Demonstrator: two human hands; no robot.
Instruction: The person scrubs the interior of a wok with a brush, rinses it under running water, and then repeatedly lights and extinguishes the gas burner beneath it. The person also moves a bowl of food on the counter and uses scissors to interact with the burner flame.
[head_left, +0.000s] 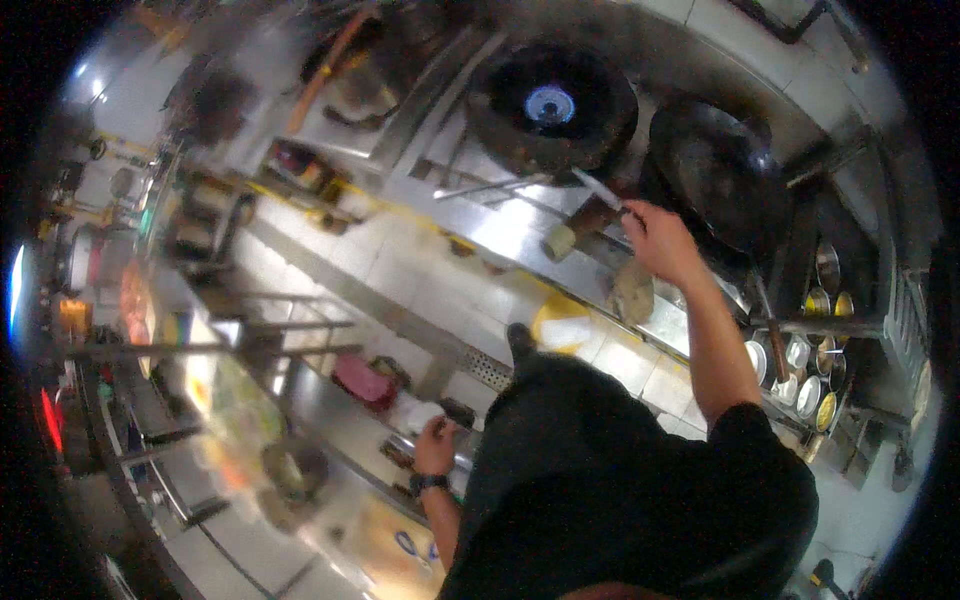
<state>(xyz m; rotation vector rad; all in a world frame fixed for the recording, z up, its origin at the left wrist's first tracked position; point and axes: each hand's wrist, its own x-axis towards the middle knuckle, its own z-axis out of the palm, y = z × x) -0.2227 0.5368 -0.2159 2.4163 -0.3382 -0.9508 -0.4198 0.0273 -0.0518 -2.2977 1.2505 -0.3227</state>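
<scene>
My right hand (662,243) is closed round the grip of a silvery, flat, blade-like metal tool (597,188), held out over the front of the stove counter. Its tip points toward a wok (505,125) on a burner whose blue flame ring shows. A second dark wok (720,180) sits just beyond my right hand. At the counter behind me, my left hand (435,448), with a dark watch at the wrist, has its fingers curled beside a crumpled white thing (413,411). Blur hides what those fingers hold, if anything.
A pink bundle (362,382) lies near my left hand. Several small round containers (808,397) stand in a rack at the right. A pale cylindrical end (558,242) juts from the stove front. The tiled floor (370,255) runs between stove and counter.
</scene>
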